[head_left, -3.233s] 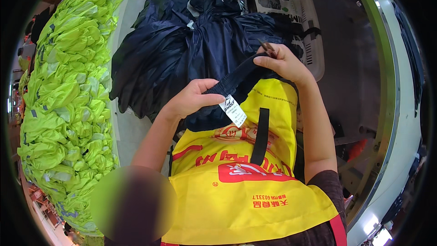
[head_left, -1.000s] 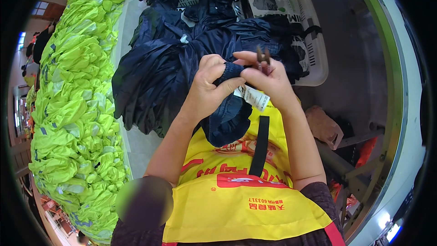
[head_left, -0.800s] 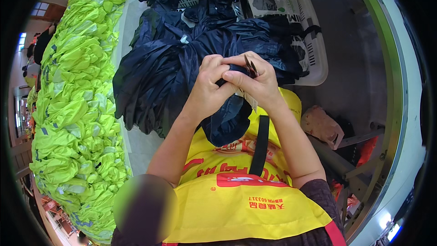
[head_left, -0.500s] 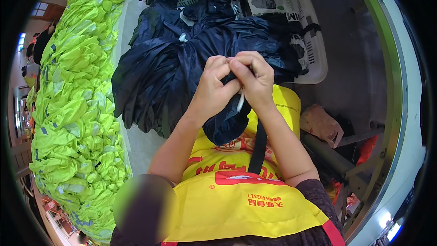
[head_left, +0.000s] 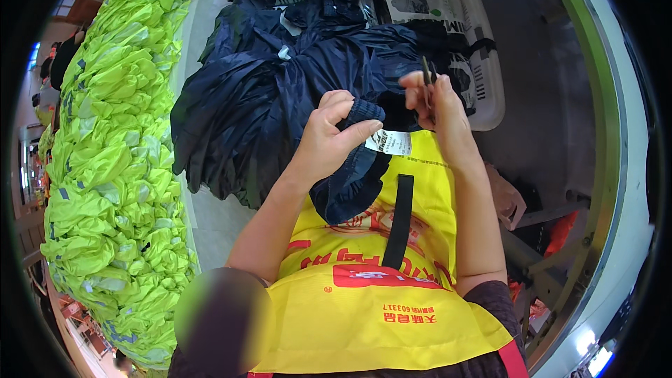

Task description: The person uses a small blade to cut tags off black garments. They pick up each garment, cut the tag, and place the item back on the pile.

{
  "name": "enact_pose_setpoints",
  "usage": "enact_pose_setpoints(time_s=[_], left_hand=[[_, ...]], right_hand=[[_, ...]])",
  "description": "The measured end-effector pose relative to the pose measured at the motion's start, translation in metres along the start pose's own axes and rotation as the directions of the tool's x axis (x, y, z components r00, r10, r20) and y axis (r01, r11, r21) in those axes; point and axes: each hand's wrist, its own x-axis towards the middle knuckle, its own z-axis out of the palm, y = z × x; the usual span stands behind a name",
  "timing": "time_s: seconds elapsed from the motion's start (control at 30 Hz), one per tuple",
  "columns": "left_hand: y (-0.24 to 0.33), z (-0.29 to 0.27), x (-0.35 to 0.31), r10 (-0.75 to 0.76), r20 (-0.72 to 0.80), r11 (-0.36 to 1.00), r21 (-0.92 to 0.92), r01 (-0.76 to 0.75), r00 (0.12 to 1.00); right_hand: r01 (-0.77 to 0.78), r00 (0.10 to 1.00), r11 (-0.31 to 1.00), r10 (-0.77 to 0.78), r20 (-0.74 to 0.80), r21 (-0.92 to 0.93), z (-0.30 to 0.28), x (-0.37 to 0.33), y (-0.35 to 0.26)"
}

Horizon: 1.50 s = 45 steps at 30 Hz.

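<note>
Head view, nearest first: a yellow apron (head_left: 378, 308) with a black strap covers the person's front, and both forearms rise from it toward the work. The left hand (head_left: 336, 133) is closed on a gathered edge of a dark navy garment (head_left: 350, 182), thumb over the fold, and a small white tag (head_left: 389, 142) sticks out just beside the thumb. The right hand (head_left: 434, 98) is closed round a slim dark tool (head_left: 425, 73), seemingly small snips, its tip held up and apart from the tag.

The step in hand looks like trimming or checking at the tag. The next move probably calls for bringing the tool tip down to the tag while the left hand keeps the cloth taut.

Beyond the hands, a heap of navy garments (head_left: 266, 91) lies on the worktop (head_left: 210, 224). A white plastic basket (head_left: 483, 77) sits further back on the right, and a long pile of neon yellow-green vests (head_left: 105, 168) runs along the left.
</note>
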Motion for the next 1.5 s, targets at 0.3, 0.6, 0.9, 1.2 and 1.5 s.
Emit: enact_pose_setpoints(time_s=[0.3, 0.6, 0.9, 1.2, 1.5], left_hand=[[-0.009, -0.007, -0.005, -0.117, 0.098, 0.978, -0.159, 0.132, 0.988], [-0.009, -0.002, -0.002, 0.042, 0.062, 0.997, -0.068, -0.038, 0.997], [-0.014, -0.004, -0.004, 0.011, 0.132, 0.998, -0.061, -0.003, 0.991], [-0.012, -0.002, -0.003, 0.080, 0.128, 0.996, 0.027, -0.085, 0.988], [-0.014, -0.005, -0.006, 0.043, 0.137, 0.999, -0.035, -0.039, 0.990]], right_hand=[[0.295, 0.952, 0.690, -0.150, 0.268, -0.662, 0.002, -0.013, 0.000], [0.295, 0.941, 0.721, -0.105, 0.321, -0.628, 0.009, -0.007, 0.005], [0.168, 0.974, 0.812, -0.050, 0.220, -0.559, 0.006, -0.011, 0.014], [0.354, 0.926, 0.633, -0.138, 0.350, -0.688, 0.009, -0.004, 0.005], [0.101, 0.995, 0.933, -0.102, 0.016, -0.346, 0.005, -0.009, 0.030]])
